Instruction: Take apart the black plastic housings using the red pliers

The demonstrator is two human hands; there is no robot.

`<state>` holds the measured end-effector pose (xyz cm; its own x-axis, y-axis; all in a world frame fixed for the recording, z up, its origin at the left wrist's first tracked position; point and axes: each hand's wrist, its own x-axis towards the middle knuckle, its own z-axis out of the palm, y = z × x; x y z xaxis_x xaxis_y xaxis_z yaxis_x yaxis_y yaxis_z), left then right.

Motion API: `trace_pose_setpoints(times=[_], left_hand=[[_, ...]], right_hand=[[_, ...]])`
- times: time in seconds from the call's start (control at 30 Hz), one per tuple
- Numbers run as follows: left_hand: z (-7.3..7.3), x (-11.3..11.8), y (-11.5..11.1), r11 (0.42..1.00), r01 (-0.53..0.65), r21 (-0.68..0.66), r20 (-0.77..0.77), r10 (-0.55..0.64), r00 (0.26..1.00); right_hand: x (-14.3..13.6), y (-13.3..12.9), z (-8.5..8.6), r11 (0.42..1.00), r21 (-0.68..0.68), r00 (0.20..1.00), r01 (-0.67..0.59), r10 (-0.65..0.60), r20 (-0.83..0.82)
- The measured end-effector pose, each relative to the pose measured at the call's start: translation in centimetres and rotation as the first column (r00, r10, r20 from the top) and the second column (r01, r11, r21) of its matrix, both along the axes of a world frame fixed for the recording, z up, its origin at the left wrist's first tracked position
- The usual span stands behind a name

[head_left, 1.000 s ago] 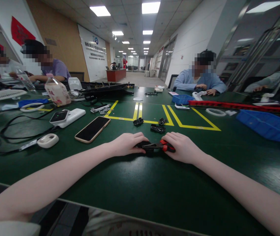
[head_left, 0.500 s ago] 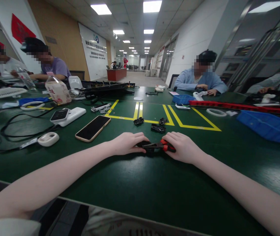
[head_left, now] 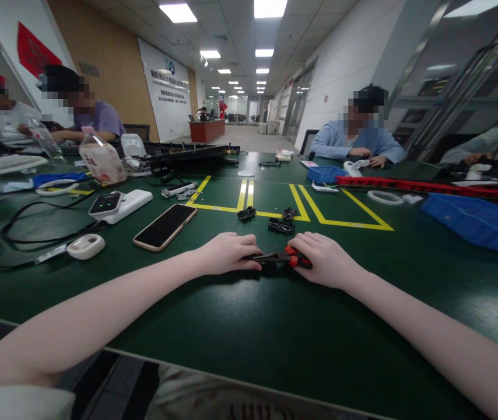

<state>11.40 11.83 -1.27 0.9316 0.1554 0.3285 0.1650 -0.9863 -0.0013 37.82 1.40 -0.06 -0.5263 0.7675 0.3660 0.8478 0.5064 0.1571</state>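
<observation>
Just above the green table, my right hand is closed around the red and black handles of a pair of pliers, whose jaws point left. My left hand pinches a small black plastic part, and the plier jaws lie against it. Fingers and pliers hide most of that part, so I cannot tell whether the jaws grip it. Beyond my hands lie similar black pieces: one to the left, one in the middle and one behind that.
Left of my hands lie a phone, a white device with a small screen, a white rounded case and black cables. Yellow tape marks the green table. A blue bin sits at right; co-workers sit across.
Both hands stay in nearly the same place. The black part between them seems slightly turned, with less of it showing above the plier jaws.
</observation>
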Motion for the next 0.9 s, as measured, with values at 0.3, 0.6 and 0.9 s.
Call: trace_pose_setpoints(times=[0.3, 0.6, 0.9], left_hand=[[-0.1, 0.0, 0.2, 1.0, -0.007, -0.016, -0.006, 0.007, 1.0], [0.3, 0.0, 0.1, 0.997, -0.018, -0.078, -0.012, 0.017, 1.0], [0.9, -0.5, 0.0, 0.988, -0.03, -0.15, -0.014, 0.029, 0.999]], right_hand=[[0.1, 0.0, 0.0, 1.0, -0.019, 1.0, 0.011, -0.011, -0.012], [0.0, 0.0, 0.1, 0.995, -0.09, 0.988, 0.044, -0.057, -0.143], [0.2, 0.1, -0.2, 0.987, -0.134, 0.949, 0.084, -0.12, -0.292]])
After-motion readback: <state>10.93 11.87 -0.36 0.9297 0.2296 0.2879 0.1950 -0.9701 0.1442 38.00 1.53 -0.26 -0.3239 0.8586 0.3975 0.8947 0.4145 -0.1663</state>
